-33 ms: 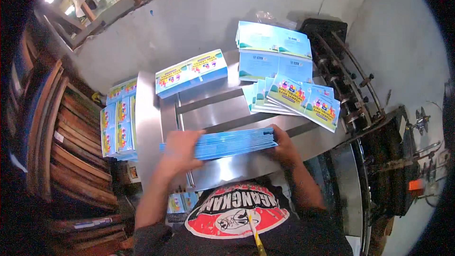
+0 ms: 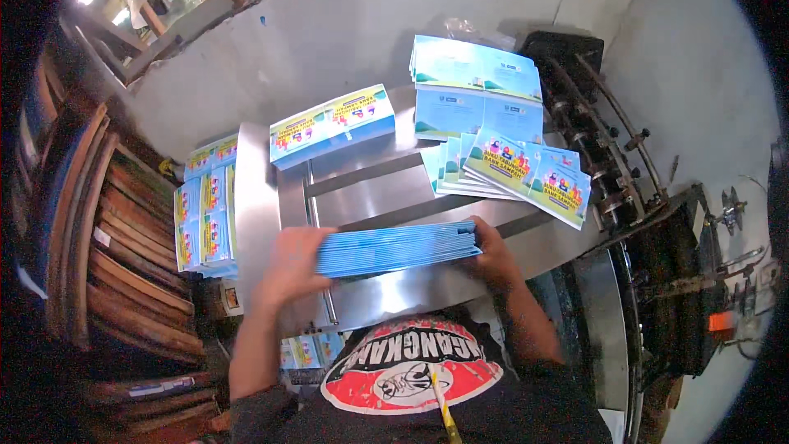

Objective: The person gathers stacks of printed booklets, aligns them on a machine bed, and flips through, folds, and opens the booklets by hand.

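Between my two hands stands a thick stack of blue booklets [image 2: 394, 248] on the metal tabletop, edges turned toward me. My left hand [image 2: 296, 261] is wrapped round the stack's left end, thumb above and fingers partly hidden. At the other end my right hand [image 2: 491, 253] grips the stack, its fingertips mostly behind the sheets. Beyond them, toward the back, sits a neat pile of booklets with yellow and blue covers [image 2: 333, 125]. To the right of that, several booklets lie fanned out [image 2: 526, 177], near blue-backed piles [image 2: 477, 86].
The metal table [image 2: 386, 292] has dark slots across it. More booklet piles [image 2: 205, 218] stand at its left edge, beside a rack of wooden boards [image 2: 140, 263]. Along the right runs dark machinery with rods and rollers [image 2: 604, 140]. A grey wall [image 2: 329, 33] rises behind.
My left hand has shifted left along the stack, to its left end, so more of the booklets' edges show. My right hand stays where it was.
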